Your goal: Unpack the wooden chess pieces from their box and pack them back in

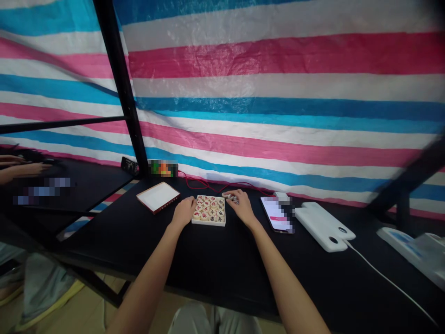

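Note:
A shallow white box (pixel 208 223) sits on the black table, filled with round xiangqi pieces (pixel 205 208) that bear red and dark characters. My left hand (pixel 184 211) is at the box's left wall, its fingers curled against the edge. Just past the box's right side, my right hand (pixel 242 207) is closed around a few loose xiangqi pieces (pixel 230 196), with thumb and fingers on either side of them. The fingers partly cover these pieces, so I cannot tell how firmly they are held.
A box lid (pixel 159 196), white inside, lies at the left. On the right are a lit phone (pixel 276 214) and a white two-part device (pixel 323 226) with a cable. A black post (pixel 130 106) rises behind. Another person's hands (pixel 24 169) are at the far left.

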### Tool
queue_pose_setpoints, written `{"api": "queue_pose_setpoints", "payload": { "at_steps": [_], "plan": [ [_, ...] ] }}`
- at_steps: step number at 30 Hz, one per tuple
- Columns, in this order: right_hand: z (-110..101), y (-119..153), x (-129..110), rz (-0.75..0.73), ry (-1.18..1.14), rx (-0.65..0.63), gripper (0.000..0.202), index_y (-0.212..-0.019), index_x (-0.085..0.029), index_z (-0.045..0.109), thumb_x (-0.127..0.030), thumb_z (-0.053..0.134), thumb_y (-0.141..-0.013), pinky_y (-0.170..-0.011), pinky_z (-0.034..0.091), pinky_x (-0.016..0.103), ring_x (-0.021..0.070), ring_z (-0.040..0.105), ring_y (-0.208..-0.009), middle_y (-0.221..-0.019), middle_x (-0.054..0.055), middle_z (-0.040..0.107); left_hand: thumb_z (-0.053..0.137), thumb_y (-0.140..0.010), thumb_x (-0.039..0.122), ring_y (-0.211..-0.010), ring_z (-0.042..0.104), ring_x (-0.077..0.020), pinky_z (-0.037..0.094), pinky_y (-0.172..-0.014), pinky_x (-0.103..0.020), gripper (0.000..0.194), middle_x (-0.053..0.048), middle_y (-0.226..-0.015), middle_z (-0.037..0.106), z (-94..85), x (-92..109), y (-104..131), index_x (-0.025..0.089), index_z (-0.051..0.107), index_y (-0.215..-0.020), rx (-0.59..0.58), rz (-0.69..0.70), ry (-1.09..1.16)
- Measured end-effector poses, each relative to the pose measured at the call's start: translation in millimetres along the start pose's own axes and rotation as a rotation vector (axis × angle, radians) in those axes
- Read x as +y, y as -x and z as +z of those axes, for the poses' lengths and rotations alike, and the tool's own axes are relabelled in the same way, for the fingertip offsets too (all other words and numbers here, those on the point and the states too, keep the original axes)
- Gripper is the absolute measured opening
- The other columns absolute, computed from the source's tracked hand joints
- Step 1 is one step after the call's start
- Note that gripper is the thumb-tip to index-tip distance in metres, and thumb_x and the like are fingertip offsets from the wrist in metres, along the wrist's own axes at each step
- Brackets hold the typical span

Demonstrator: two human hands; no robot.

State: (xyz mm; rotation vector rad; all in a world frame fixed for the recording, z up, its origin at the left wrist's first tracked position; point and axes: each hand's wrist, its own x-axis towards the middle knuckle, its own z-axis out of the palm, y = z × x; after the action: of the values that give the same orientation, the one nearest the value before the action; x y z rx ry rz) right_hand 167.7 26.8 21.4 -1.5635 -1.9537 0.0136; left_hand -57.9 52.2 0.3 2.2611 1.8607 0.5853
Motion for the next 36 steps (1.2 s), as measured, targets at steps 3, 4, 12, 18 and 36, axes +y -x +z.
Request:
{"api": "queue_pose_setpoints", "payload": {
  "at_steps": [3, 4, 12, 18, 36],
  "plan": [
    [5, 1, -18, -0.070, 0.092, -0.042, 0.024, -0.099, -0.029, 0.059, -0.037, 0.049, -0.078, -0.075, 0.030, 0.031, 0.0190, 0.042, -0.091, -0.098, 0.003, 0.051, 0.028, -0.086, 0.033, -0.081, 0.055, -0.0156, 0.034, -0.064, -0.023, 0.030, -0.006, -0.090, 0.061, -1.7, 1, 1, 0.019, 0.054, -0.084, -0.012, -0.010, 0.010],
    [8, 2, -22, -0.081, 0.135, -0.056, 0.024, -0.098, -0.029, 0.059, -0.038, 0.049, -0.078, -0.076, 0.029, 0.033, 0.0198, 0.042, -0.092, -0.098, 0.004, 0.051, 0.028, -0.086, 0.033, -0.081, 0.055, -0.0156, 0.034, -0.064, -0.023, 0.030, -0.006, -0.090, 0.061, -1.9, 1, 1, 0.019, 0.054, -0.084, -0.010, -0.011, 0.013],
    [27, -3, -31, -0.044, 0.195, -0.122, 0.024, -0.088, -0.024, 0.059, -0.043, 0.054, -0.073, -0.077, 0.027, 0.034, 0.0202, 0.042, -0.093, -0.095, 0.004, 0.053, 0.029, -0.085, 0.034, -0.078, 0.056, -0.0162, 0.034, -0.062, -0.023, 0.029, -0.006, -0.086, 0.061, -0.5, 0, 1, 0.019, 0.053, -0.079, 0.016, 0.016, 0.053],
    [10, -7, -17, 0.017, 0.096, -0.070, 0.027, -0.087, -0.023, 0.058, -0.044, 0.055, -0.071, -0.070, 0.028, 0.029, 0.0184, 0.043, -0.087, -0.092, 0.002, 0.054, 0.033, -0.082, 0.035, -0.069, 0.055, -0.0145, 0.035, -0.061, -0.022, 0.027, -0.003, -0.074, 0.061, -3.6, -11, -4, 0.019, 0.055, -0.076, -0.032, 0.044, 0.188],
    [6, 1, 13, 0.076, 0.321, -0.056, 0.024, -0.095, -0.025, 0.057, -0.040, 0.046, -0.079, -0.071, 0.027, 0.032, 0.0202, 0.040, -0.090, -0.095, 0.005, 0.050, 0.044, -0.072, 0.032, -0.062, 0.052, -0.0119, 0.036, -0.060, -0.021, 0.020, 0.000, -0.065, 0.058, -7.5, -14, -2, 0.017, 0.056, -0.072, -0.058, 0.049, 0.359]
  ]
}}
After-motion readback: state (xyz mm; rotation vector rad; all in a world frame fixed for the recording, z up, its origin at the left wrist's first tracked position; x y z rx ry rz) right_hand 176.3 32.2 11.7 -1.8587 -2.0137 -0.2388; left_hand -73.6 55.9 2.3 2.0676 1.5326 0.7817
